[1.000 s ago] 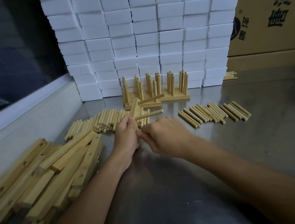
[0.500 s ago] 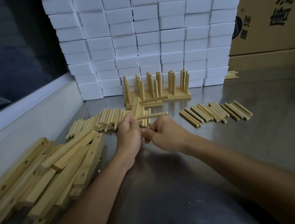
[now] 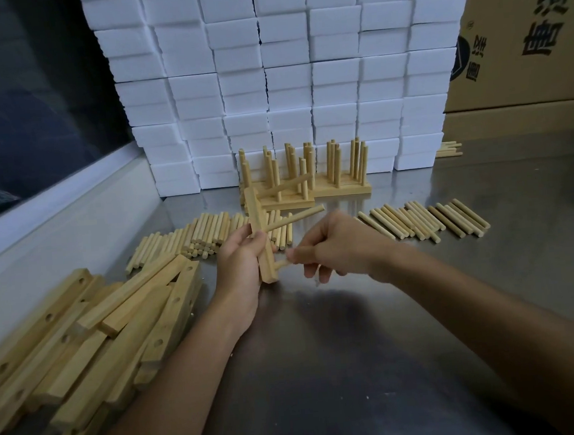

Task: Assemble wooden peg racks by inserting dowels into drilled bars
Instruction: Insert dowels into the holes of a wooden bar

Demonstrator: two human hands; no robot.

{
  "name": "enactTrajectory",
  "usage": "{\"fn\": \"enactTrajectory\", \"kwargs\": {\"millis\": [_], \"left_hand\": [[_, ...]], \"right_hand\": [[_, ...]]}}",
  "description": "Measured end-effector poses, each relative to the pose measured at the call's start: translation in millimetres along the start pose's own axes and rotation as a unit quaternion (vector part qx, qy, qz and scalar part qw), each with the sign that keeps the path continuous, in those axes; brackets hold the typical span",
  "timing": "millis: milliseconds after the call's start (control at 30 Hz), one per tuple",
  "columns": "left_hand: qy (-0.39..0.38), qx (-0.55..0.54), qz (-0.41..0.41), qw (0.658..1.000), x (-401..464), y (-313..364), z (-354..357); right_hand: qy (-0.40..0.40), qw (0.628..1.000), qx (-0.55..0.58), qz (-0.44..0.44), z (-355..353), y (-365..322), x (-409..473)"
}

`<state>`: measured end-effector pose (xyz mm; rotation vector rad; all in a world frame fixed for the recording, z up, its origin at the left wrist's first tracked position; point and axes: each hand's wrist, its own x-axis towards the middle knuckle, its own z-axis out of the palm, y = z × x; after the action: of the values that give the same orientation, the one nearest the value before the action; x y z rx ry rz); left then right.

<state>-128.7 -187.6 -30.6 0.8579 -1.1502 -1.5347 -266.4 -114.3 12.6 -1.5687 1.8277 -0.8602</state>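
Pale drilled bar (image 3: 259, 235) carries two dowels (image 3: 296, 217), perhaps a third.

L hand (image 3: 244, 265) grips bar (image 3: 258, 233); R hand (image 3: 339, 247) pinches dowel (image 3: 282, 265).

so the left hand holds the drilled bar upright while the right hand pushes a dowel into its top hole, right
Not quite. The left hand does hold the drilled bar upright, but the right hand is pushing its dowel in near the bar's bottom end, not the top. The head view shows dowels already projecting from the holes higher up.
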Motion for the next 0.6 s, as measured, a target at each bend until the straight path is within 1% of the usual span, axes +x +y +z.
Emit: {"fn": "enactTrajectory", "kwargs": {"millis": [100,167,267,333,400,467,533,600], "left_hand": [[-0.023,-0.005,-0.013,1.000,-2,1,-2],[-0.030,-0.019,-0.020,0.999,-3,3,-3],[-0.043,-0.050,-0.024,0.998,-4,5,-3],[-0.047,-0.062,-0.025,0.997,-6,7,-4],[-0.046,-0.066,-0.029,0.996,-7,8,-4],[-0.042,-0.070,-0.031,0.996,-8,8,-4],[-0.040,-0.069,-0.030,0.996,-7,7,-4],[-0.046,-0.052,-0.022,0.997,-7,6,-5]], "right_hand": [[-0.016,0.997,0.062,0.046,-17,2,0],[-0.013,0.991,0.119,0.059,-24,5,0],[0.020,0.973,0.220,0.068,-24,11,3],[0.047,0.966,0.243,0.067,-23,14,5],[0.067,0.970,0.224,0.059,-20,16,7],[0.078,0.983,0.159,0.042,-17,19,9],[0.055,0.994,0.097,0.005,-13,19,8],[0.023,0.997,0.074,-0.024,-9,20,7]]}}
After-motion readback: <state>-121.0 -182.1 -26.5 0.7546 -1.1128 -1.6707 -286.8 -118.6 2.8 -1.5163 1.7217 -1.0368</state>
